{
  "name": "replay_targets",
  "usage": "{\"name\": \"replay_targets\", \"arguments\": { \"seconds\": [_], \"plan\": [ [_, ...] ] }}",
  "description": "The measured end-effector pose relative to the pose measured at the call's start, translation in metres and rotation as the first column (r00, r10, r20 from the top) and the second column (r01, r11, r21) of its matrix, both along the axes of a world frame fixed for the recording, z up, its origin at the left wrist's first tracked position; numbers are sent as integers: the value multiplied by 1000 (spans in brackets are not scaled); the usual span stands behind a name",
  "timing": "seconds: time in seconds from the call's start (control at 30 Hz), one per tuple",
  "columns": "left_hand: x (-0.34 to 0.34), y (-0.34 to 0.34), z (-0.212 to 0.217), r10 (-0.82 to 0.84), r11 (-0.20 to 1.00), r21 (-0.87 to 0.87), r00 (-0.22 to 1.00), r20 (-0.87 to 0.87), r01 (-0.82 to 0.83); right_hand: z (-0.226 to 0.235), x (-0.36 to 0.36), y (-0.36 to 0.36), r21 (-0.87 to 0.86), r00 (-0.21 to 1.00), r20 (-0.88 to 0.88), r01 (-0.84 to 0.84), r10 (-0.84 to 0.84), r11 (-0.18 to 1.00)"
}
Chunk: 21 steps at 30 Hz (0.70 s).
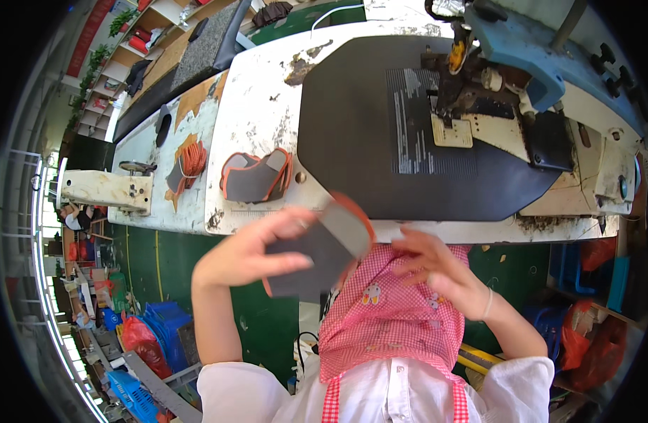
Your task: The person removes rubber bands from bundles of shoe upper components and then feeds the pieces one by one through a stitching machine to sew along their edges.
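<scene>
My left hand (250,250) has a grey fabric piece with orange-red edging (310,254) between thumb and fingers. The piece tilts over the table's front edge, slightly smeared by motion, and part of its near end hangs above my lap. To its right is my right hand (444,275), raised in front of the checked apron, fingers spread and blurred, apart from the piece. Beyond my left hand, a small pile of similar grey pieces with orange edging (255,176) lies on the white tabletop (257,99).
A blue and white sewing machine (535,53) stands at the right rear, its needle area over a dark mat (352,120). Left of the pile sits a tied bundle of orange-edged pieces (190,163), beside a cream machine arm (105,190). Red bags (144,342) and blue crates stand below left.
</scene>
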<state>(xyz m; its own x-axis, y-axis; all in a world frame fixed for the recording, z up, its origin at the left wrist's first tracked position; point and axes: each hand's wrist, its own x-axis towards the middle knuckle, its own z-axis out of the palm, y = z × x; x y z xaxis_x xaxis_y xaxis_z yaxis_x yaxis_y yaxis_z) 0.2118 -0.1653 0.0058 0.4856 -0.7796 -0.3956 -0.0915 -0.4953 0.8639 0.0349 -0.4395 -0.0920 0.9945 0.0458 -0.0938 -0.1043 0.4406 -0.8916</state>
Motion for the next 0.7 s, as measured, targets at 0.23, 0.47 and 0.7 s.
{"name": "replay_targets", "arguments": {
  "seconds": [0.23,0.47,0.7],
  "plan": [
    [-34,-34,-33,-296,955,27,951,94,294,-1,30,21,-197,992,66,-94,108,976],
    [-55,-53,-45,-125,992,50,869,478,116,8,23,16,-429,999,38,34,-19,903],
    [-55,-58,-49,-19,998,70,988,155,8,2,25,9,-803,850,483,332,213,495]
  ]
}}
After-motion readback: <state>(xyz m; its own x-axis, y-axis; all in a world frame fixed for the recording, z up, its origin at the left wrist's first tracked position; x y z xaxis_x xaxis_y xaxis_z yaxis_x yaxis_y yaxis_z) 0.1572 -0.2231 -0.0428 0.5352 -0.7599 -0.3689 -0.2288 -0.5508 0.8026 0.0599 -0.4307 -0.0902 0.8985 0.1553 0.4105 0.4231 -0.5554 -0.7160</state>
